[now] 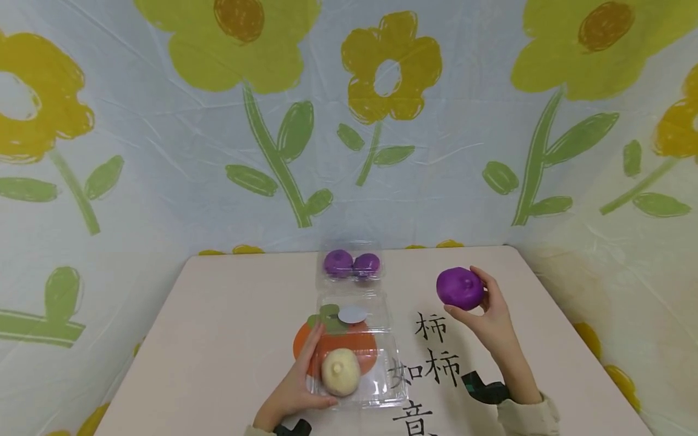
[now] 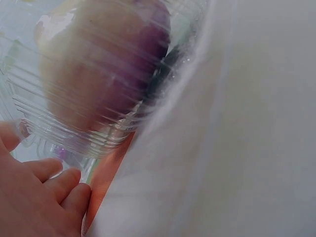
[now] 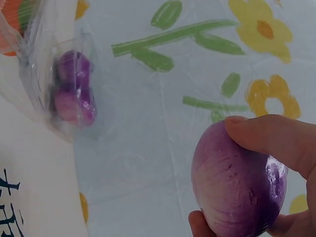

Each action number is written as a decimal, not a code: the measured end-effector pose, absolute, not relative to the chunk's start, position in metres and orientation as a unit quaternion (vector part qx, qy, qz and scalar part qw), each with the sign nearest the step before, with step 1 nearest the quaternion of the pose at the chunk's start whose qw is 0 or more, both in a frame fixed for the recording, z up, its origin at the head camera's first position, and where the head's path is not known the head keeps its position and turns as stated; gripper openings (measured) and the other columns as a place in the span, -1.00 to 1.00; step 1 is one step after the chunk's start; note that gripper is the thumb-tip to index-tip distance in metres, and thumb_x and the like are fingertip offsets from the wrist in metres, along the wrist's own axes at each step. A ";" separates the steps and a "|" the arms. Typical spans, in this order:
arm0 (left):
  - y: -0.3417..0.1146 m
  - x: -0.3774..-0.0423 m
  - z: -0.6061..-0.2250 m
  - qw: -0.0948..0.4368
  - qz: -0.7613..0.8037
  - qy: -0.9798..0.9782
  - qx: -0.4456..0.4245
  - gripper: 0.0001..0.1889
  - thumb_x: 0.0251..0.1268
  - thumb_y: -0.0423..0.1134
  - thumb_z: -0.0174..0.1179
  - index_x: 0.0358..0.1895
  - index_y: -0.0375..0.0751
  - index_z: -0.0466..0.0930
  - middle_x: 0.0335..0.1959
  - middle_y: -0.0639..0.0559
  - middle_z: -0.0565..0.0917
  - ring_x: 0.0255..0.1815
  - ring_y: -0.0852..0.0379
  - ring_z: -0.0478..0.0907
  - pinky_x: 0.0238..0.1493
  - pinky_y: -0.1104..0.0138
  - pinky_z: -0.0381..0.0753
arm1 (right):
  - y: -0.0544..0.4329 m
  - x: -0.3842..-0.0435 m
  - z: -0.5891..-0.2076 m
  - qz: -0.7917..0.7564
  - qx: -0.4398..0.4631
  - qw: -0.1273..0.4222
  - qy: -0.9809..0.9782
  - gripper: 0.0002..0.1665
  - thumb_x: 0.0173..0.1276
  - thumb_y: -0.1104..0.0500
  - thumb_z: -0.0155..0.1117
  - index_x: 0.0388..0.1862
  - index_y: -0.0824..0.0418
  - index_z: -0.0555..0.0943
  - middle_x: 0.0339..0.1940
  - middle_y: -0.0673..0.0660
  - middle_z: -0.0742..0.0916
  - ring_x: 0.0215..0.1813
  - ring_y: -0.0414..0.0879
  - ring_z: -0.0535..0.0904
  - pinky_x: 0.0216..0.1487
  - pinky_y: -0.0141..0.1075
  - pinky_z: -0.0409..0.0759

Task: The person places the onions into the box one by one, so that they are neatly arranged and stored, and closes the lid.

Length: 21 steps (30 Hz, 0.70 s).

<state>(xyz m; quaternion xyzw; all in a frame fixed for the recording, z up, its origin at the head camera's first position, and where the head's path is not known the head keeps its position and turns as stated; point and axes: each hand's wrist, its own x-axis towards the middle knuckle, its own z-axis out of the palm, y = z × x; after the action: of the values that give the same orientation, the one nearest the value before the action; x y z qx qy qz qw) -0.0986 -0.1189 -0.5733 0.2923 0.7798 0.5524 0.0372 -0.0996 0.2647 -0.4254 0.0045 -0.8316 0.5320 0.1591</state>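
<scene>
My right hand [image 1: 493,315] holds a purple onion [image 1: 460,289] in the air over the right side of the table. Up close, the right wrist view shows the thumb on one side of this onion [image 3: 237,182] and fingertips on the other. At the table's front middle, my left hand [image 1: 294,378] grips the left edge of a clear plastic clamshell box [image 1: 382,393]. Inside its near half sits a pale onion [image 1: 340,372], which shows purple on one side in the left wrist view. The box's lid half lies folded back, away from me.
Behind stands another clear box [image 1: 351,245] with two purple onions [image 1: 339,264] in it. Under the front box the table mat [image 1: 245,303] carries an orange persimmon print [image 1: 302,342], with black characters [image 1: 443,366] to the right. A flowered cloth [image 1: 436,181] hangs around the table.
</scene>
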 end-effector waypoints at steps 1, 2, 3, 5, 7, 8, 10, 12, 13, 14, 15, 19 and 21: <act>-0.119 -0.099 -0.573 0.036 0.551 0.780 0.293 0.38 -0.25 -0.11 0.65 0.62 -0.10 -0.21 0.63 -0.18 -0.18 0.61 0.15 -0.19 0.40 -0.18 0.01 | 0.262 -0.098 -0.425 0.531 0.008 0.157 -0.832 0.11 0.08 0.34 0.56 0.54 0.20 0.16 0.37 0.27 0.38 0.24 0.07 0.42 -0.01 -0.70 0.40; -0.119 -0.099 -0.574 0.035 0.550 0.781 0.294 0.38 -0.25 -0.11 0.65 0.62 -0.11 -0.21 0.63 -0.19 -0.18 0.61 0.13 -0.19 0.39 -0.19 0.01 | 0.259 -0.098 -0.424 0.530 0.012 0.155 -0.833 0.11 0.07 0.34 0.56 0.54 0.21 0.16 0.37 0.29 0.38 0.25 0.14 0.42 -0.01 -0.69 0.40; -0.119 -0.099 -0.573 0.034 0.550 0.781 0.293 0.38 -0.25 -0.11 0.65 0.62 -0.12 -0.21 0.63 -0.19 -0.18 0.61 0.11 -0.19 0.39 -0.20 0.01 | 0.257 -0.096 -0.423 0.530 0.015 0.152 -0.834 0.11 0.07 0.34 0.56 0.54 0.21 0.16 0.38 0.30 0.38 0.26 0.19 0.42 -0.02 -0.69 0.40; -0.119 -0.099 -0.573 0.037 0.549 0.783 0.289 0.38 -0.25 -0.10 0.65 0.62 -0.11 -0.21 0.63 -0.18 -0.18 0.61 0.09 -0.18 0.37 -0.24 0.01 | 0.251 -0.094 -0.422 0.524 0.021 0.149 -0.838 0.10 0.07 0.33 0.56 0.54 0.20 0.17 0.38 0.31 0.38 0.26 0.25 0.43 -0.02 -0.67 0.41; -0.119 -0.098 -0.573 0.042 0.551 0.784 0.284 0.39 -0.25 -0.09 0.65 0.62 -0.10 -0.22 0.63 -0.16 -0.19 0.61 0.08 -0.19 0.36 -0.28 0.01 | 0.246 -0.093 -0.422 0.518 0.028 0.148 -0.842 0.10 0.06 0.33 0.57 0.53 0.20 0.18 0.38 0.32 0.39 0.27 0.26 0.44 -0.02 -0.64 0.41; -0.119 -0.098 -0.573 0.045 0.551 0.785 0.280 0.39 -0.26 -0.09 0.65 0.62 -0.08 -0.21 0.64 -0.14 -0.19 0.61 0.09 -0.19 0.36 -0.27 0.00 | 0.244 -0.092 -0.422 0.517 0.033 0.148 -0.843 0.10 0.05 0.33 0.58 0.52 0.20 0.19 0.38 0.32 0.39 0.27 0.26 0.45 -0.01 -0.63 0.42; -0.119 -0.098 -0.573 0.044 0.548 0.787 0.280 0.39 -0.26 -0.08 0.65 0.62 -0.08 -0.22 0.63 -0.15 -0.19 0.61 0.05 -0.18 0.36 -0.28 0.02 | 0.238 -0.090 -0.422 0.513 0.044 0.148 -0.844 0.10 0.03 0.33 0.59 0.51 0.20 0.21 0.39 0.31 0.40 0.27 0.27 0.45 0.01 -0.61 0.42; -0.119 -0.099 -0.573 0.043 0.545 0.789 0.282 0.39 -0.25 -0.08 0.65 0.63 -0.07 -0.22 0.63 -0.15 -0.19 0.61 0.04 -0.18 0.36 -0.27 0.02 | 0.233 -0.087 -0.423 0.508 0.055 0.148 -0.847 0.09 0.01 0.33 0.60 0.50 0.20 0.23 0.39 0.30 0.39 0.28 0.26 0.45 0.04 -0.59 0.41; -0.119 -0.099 -0.574 0.041 0.543 0.789 0.284 0.39 -0.25 -0.08 0.65 0.62 -0.08 -0.22 0.63 -0.17 -0.19 0.61 0.04 -0.18 0.36 -0.28 0.02 | 0.231 -0.087 -0.424 0.503 0.062 0.148 -0.850 0.10 0.01 0.33 0.61 0.50 0.19 0.24 0.39 0.29 0.39 0.28 0.25 0.45 0.07 -0.55 0.42; -0.119 -0.099 -0.574 0.040 0.542 0.789 0.285 0.39 -0.25 -0.08 0.65 0.63 -0.08 -0.22 0.63 -0.17 -0.19 0.61 0.05 -0.18 0.36 -0.27 0.03 | 0.228 -0.086 -0.426 0.496 0.068 0.149 -0.853 0.10 0.00 0.31 0.62 0.49 0.19 0.24 0.39 0.28 0.40 0.29 0.24 0.45 0.11 -0.49 0.44; -0.119 -0.099 -0.574 0.038 0.542 0.789 0.287 0.39 -0.25 -0.08 0.65 0.62 -0.08 -0.22 0.63 -0.18 -0.19 0.61 0.05 -0.18 0.35 -0.28 0.03 | 0.225 -0.085 -0.427 0.489 0.074 0.150 -0.856 0.09 -0.01 0.31 0.62 0.49 0.18 0.25 0.37 0.27 0.41 0.28 0.22 0.46 0.14 -0.41 0.48; -0.120 -0.099 -0.574 0.038 0.547 0.784 0.291 0.39 -0.24 -0.10 0.65 0.62 -0.09 -0.23 0.63 -0.20 -0.20 0.61 0.10 -0.20 0.34 -0.31 0.01 | 0.215 -0.083 -0.436 0.466 0.093 0.153 -0.866 0.11 -0.07 0.28 0.66 0.47 0.14 0.29 0.30 0.19 0.48 0.23 0.11 0.49 0.16 -0.06 0.56; -0.120 -0.098 -0.574 0.036 0.548 0.783 0.292 0.39 -0.24 -0.10 0.65 0.62 -0.09 -0.24 0.63 -0.21 -0.20 0.61 0.10 -0.20 0.33 -0.32 0.00 | 0.209 -0.083 -0.441 0.465 0.102 0.151 -0.867 0.12 -0.10 0.29 0.67 0.46 0.13 0.30 0.26 0.17 0.50 0.21 0.07 0.50 0.13 -0.01 0.58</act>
<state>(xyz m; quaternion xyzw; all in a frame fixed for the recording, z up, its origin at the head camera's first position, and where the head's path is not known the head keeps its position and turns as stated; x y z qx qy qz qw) -0.0984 -0.1200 -0.5742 0.2923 0.7830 0.5479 0.0364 -0.0825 0.2093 -0.4411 0.1020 -0.8667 0.4645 0.1507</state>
